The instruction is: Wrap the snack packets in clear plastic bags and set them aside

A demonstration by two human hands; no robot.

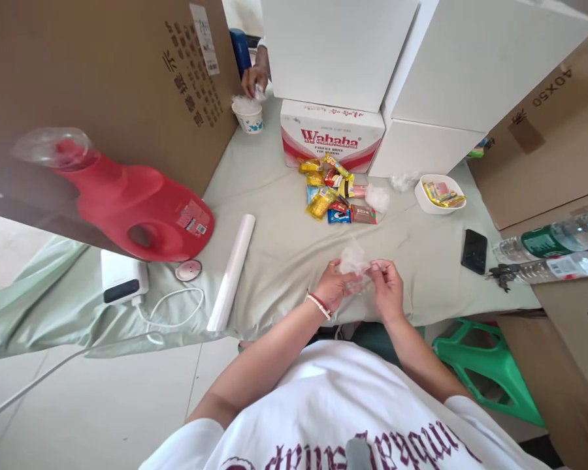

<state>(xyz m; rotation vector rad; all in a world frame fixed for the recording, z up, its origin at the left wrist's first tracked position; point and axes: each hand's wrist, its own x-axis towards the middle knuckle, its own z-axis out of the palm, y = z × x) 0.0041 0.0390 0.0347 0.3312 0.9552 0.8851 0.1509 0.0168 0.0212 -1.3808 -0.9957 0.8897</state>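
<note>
A crumpled piece of clear plastic film is pinched between my two hands, just above the cloth near the table's front edge. My left hand, with a beaded bracelet at the wrist, is closed on its left side. The fingertips of my right hand pinch its right side. Beyond them lies a heap of small wrapped snacks in yellow, red, blue and brown. A crumpled clear plastic bundle touches the heap's right side. To its right, a white bowl holds several wrapped sticks.
A white roll, a red jug and a power bank stand or lie leftward. A Wahaha carton is behind the snacks. Rightward are a phone and bottles. Another person's hand is above a paper cup.
</note>
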